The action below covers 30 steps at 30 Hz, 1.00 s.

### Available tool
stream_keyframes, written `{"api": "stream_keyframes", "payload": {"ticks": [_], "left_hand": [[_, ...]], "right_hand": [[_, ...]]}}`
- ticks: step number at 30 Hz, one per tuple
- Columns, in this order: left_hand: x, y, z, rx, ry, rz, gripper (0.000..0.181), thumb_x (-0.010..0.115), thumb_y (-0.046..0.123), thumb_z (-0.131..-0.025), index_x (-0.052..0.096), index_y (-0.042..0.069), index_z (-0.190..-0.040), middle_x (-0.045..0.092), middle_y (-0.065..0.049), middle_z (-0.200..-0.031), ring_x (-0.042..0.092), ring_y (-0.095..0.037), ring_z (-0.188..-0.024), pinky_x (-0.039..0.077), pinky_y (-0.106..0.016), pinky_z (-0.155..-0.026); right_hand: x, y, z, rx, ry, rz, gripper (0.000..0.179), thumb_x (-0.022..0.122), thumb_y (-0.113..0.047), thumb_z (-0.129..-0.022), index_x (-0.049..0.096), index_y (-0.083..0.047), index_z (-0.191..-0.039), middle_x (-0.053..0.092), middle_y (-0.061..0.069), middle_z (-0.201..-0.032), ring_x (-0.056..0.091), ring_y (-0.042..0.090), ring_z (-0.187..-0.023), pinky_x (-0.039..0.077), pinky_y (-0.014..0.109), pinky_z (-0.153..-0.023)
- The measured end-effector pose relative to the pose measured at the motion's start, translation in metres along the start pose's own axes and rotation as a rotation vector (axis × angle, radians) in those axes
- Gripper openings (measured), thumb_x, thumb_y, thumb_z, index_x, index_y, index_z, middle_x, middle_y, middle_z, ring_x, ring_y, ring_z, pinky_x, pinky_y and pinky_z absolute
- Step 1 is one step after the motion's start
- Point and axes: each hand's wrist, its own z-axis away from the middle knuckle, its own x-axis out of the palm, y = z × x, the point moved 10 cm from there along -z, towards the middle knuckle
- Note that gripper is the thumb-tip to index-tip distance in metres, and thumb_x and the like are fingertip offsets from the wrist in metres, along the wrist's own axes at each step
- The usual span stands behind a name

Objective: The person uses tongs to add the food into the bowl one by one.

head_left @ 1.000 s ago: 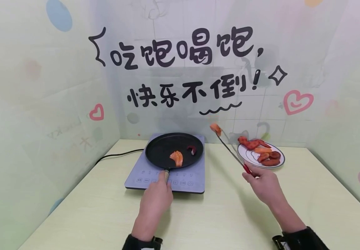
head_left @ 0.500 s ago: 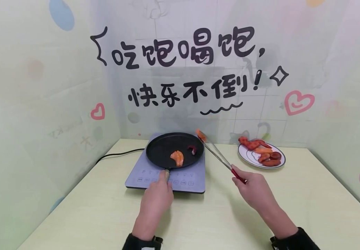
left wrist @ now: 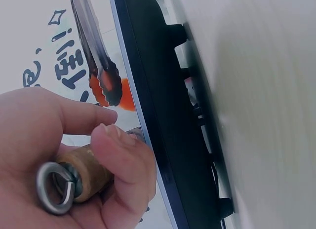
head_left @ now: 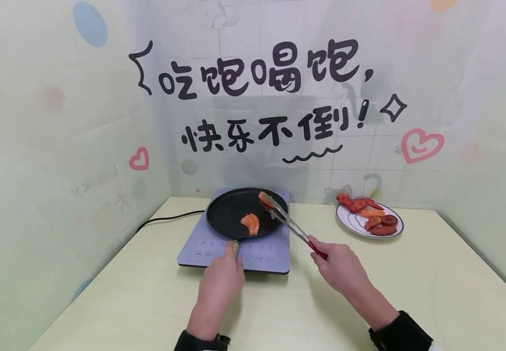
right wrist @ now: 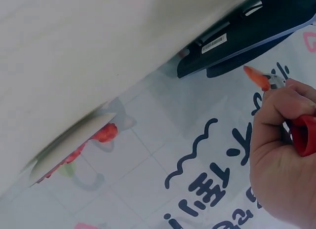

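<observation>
My left hand [head_left: 222, 279] grips the wooden handle [left wrist: 91, 172] of a round black frying pan [head_left: 223, 214], with the metal ring at the handle's end showing in the left wrist view. In my right hand [head_left: 342, 269] are metal tongs [head_left: 294, 227] with red handles [right wrist: 302, 135]. Their tips pinch an orange piece of food [right wrist: 256, 78] above the right part of the pan. A striped salmon slice [head_left: 250, 224] lies in the pan near the handle side. The small dark red piece at the pan's right is mostly hidden behind the tongs.
Under the pan is a flat lilac induction cooker [head_left: 191, 253], its black cord [head_left: 169, 216] running left. At the back right stands a white plate [head_left: 344, 220] with red wings and several orange-brown pieces. A printed wall [head_left: 253, 107] closes off the table's back.
My right hand has moved left, bringing the tongs and the orange piece from near the plate to over the pan. My left hand keeps its grip on the handle.
</observation>
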Motion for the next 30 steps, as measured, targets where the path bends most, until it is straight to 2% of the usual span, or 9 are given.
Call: {"api": "stream_keyframes", "payload": {"ticks": [6,12,15,22,30], "left_hand": [[-0.002,0.001,0.0,0.001,0.008,-0.011,0.053,0.058,0.021,-0.108,0.045,0.002,-0.157,0.068,-0.023,-0.079,0.057,-0.026,-0.059,0.041,-0.039,-0.049],[0.0,0.001,0.0,-0.003,0.002,-0.014,0.054,0.058,0.021,-0.108,0.044,0.001,-0.157,0.072,-0.027,-0.088,0.058,-0.027,-0.061,0.042,-0.04,-0.05],[-0.001,0.001,0.0,-0.003,0.006,-0.018,0.055,0.058,0.021,-0.108,0.044,0.001,-0.157,0.072,-0.028,-0.089,0.059,-0.028,-0.061,0.043,-0.041,-0.05],[0.001,0.0,-0.002,-0.005,0.005,-0.008,0.054,0.057,0.021,-0.108,0.045,0.002,-0.157,0.073,-0.028,-0.091,0.06,-0.028,-0.062,0.042,-0.04,-0.051],[0.002,0.0,-0.001,-0.006,0.001,-0.002,0.054,0.057,0.021,-0.108,0.045,0.002,-0.158,0.068,-0.021,-0.077,0.055,-0.026,-0.057,0.039,-0.038,-0.048]], "right_hand": [[0.002,0.002,-0.007,0.025,-0.019,-0.064,0.043,0.073,-0.012,-0.099,0.069,-0.01,-0.142,0.077,0.012,-0.094,0.045,0.014,-0.054,0.037,0.026,-0.051],[0.007,0.006,-0.016,0.083,-0.051,-0.113,0.044,0.071,-0.013,-0.101,0.067,-0.011,-0.145,0.075,0.014,-0.102,0.046,0.017,-0.059,0.038,0.028,-0.054],[0.009,0.005,-0.021,0.083,-0.057,-0.121,0.045,0.071,-0.013,-0.101,0.067,-0.012,-0.145,0.075,0.015,-0.104,0.047,0.018,-0.061,0.039,0.029,-0.055],[0.016,0.004,-0.033,0.061,-0.069,-0.052,0.045,0.072,-0.012,-0.1,0.067,-0.011,-0.145,0.076,0.017,-0.11,0.046,0.017,-0.06,0.038,0.028,-0.054],[0.021,-0.004,-0.041,0.006,-0.037,0.107,0.046,0.072,-0.013,-0.099,0.068,-0.014,-0.145,0.078,0.012,-0.102,0.047,0.017,-0.057,0.036,0.029,-0.053]]}}
